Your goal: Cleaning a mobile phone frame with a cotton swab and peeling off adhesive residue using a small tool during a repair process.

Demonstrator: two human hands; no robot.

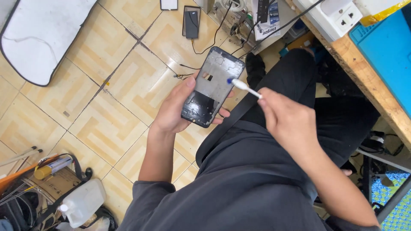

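Observation:
My left hand (173,109) holds a dark phone frame (212,87) with its open inside facing up, fingers wrapped around its edges. My right hand (287,122) pinches a thin white stick with a blue tip (244,86). The blue tip touches the upper right part of the frame's inside. Both hands are over my lap, above the tiled floor, and I wear dark clothes.
A wooden bench edge (364,72) with a blue mat (387,47) and a white power strip (334,15) runs along the right. On the floor lie a phone (191,21) with a cable, a white board (40,36), a plastic jug (83,203) and tools at lower left.

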